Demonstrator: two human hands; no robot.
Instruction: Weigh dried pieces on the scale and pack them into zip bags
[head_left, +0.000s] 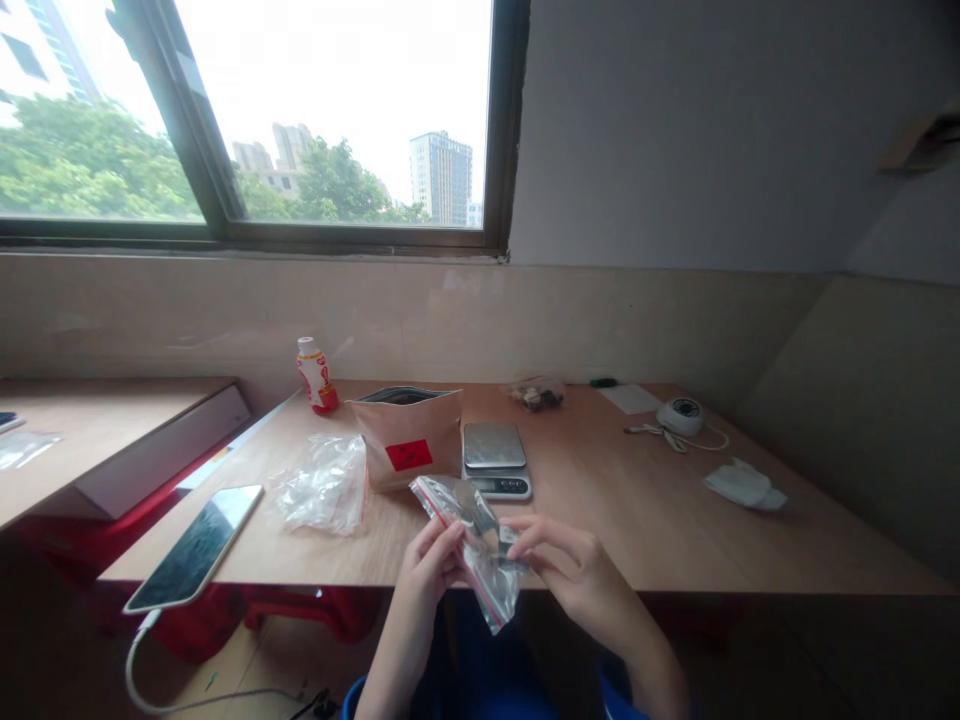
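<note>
Just over the table's front edge, a clear zip-lock bag with a red seal strip is held between my two hands. My left hand pinches the bag along its red strip. On the other side, my right hand grips the bag with bent fingers. Dark and tan pieces show through the plastic, too unclear to name. Behind the bag stands a small digital scale with a metal plate. Left of the scale is an open brown paper pouch with a red label.
Several empty clear bags lie left of the pouch, near a phone on a cable. A red-and-white bottle stands behind. Further back lies a bag of dark pieces. At right are a white camera and a crumpled white packet.
</note>
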